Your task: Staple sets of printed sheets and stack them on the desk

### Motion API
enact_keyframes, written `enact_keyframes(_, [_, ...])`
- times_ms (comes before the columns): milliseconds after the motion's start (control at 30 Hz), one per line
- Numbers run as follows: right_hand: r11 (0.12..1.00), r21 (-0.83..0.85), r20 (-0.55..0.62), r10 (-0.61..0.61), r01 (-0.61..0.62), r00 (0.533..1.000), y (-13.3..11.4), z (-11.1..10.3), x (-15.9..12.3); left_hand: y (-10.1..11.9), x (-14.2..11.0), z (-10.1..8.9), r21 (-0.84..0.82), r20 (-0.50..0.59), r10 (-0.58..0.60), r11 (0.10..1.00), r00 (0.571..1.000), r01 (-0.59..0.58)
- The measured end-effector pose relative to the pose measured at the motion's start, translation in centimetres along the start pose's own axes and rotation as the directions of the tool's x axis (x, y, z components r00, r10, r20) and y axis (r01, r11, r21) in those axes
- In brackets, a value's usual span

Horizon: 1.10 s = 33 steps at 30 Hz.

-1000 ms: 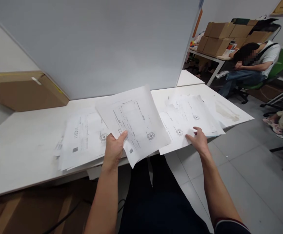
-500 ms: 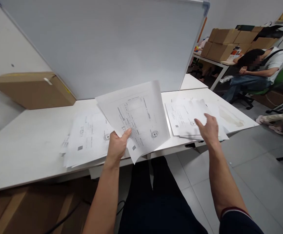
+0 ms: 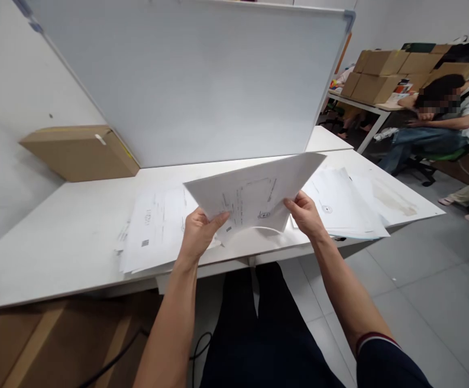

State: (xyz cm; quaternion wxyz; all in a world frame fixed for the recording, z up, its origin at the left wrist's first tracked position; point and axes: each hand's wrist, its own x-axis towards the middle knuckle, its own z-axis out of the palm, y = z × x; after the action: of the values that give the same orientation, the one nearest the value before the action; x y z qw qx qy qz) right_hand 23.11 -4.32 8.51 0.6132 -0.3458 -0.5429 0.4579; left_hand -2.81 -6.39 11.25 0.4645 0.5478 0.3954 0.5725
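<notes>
Between my hands is a printed sheet of paper [image 3: 254,194], tilted up and bowed above the table; whether several sheets are together I cannot tell. My left hand [image 3: 202,229] pinches its left side, thumb on top. On its right side my right hand [image 3: 305,213] grips the edge between thumb and fingers. Left of my left hand lies a stack of printed papers [image 3: 157,231], slightly fanned, reaching the front edge. A second pile of papers [image 3: 343,207], bearing a round stamp, rests on the table just beyond my right hand.
The white table [image 3: 81,237] spans the view. A whiteboard [image 3: 218,86] stands at its back, with a cardboard box [image 3: 81,153] on the left. To the right, a seated person [image 3: 448,118] leans forward near another table with stacked cardboard boxes [image 3: 380,75].
My right hand let a sheet down onto the right pile, then moved left and took hold of the right side of the paper in my left hand. That paper now tilts more steeply.
</notes>
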Motion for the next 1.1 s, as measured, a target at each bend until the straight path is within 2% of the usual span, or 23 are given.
enact_keyframes(100, [1.000,-0.013,0.010,0.014,-0.014,1.000,0.5,-0.2,-0.2,-0.8,0.3,0.0,-0.029,0.026,-0.006,1.000,1.000,0.006])
enact_keyframes(300, [0.998,-0.048,-0.020,0.032,-0.033,0.999,0.5,-0.5,0.1,-1.7,1.0,1.0,-0.029,-0.009,0.059,0.998,0.998,-0.059])
enact_keyframes(467, [0.994,-0.052,0.007,0.094,-0.094,0.996,1.1,-0.6,-0.3,-2.7,1.1,1.1,-0.015,-0.015,0.048,0.999,0.999,-0.048])
enact_keyframes(600, [0.966,-0.237,0.005,0.112,-0.108,0.994,0.4,-0.6,-0.5,-2.3,1.1,1.7,-0.076,-0.071,0.077,0.994,0.994,-0.083])
enact_keyframes(733, [0.873,-0.488,0.054,0.036,-0.005,0.998,-2.9,-1.0,-0.3,-2.6,1.0,2.2,-0.222,-0.084,0.045,0.973,0.995,-0.062])
enact_keyframes(800, [0.755,-0.651,0.113,-0.003,0.076,0.994,-5.9,-1.3,-0.3,-3.3,1.0,1.9,-0.244,-0.097,-0.010,0.970,0.995,-0.014])
enact_keyframes(833, [0.660,-0.742,0.145,-0.017,0.120,0.989,-7.7,-1.5,-0.3,-3.7,1.0,1.7,-0.236,-0.119,-0.034,0.972,0.992,0.005])
enact_keyframes(900, [0.402,-0.894,0.204,-0.030,0.199,0.979,-11.2,-1.6,-0.5,-4.3,0.9,1.1,-0.175,-0.209,-0.037,0.985,0.977,-0.001])
enact_keyframes(967, [0.148,-0.962,0.231,-0.002,0.229,0.973,-13.9,-1.4,-0.6,-4.7,0.5,0.5,-0.030,-0.293,0.017,0.999,0.956,-0.027])
enact_keyframes(1000, [0.050,-0.972,0.231,0.022,0.230,0.973,-14.8,-1.2,-0.7,-4.7,0.2,0.4,0.065,-0.306,0.054,0.997,0.950,-0.036])
enact_keyframes(1033, [-0.021,-0.973,0.227,0.055,0.228,0.972,-15.4,-0.9,-0.8,-4.8,-0.1,0.3,0.158,-0.295,0.090,0.986,0.951,-0.044])
enact_keyframes(1100, [-0.097,-0.967,0.224,0.125,0.237,0.966,-15.6,-0.5,-1.0,-4.9,-0.6,0.3,0.302,-0.214,0.140,0.951,0.967,-0.071])
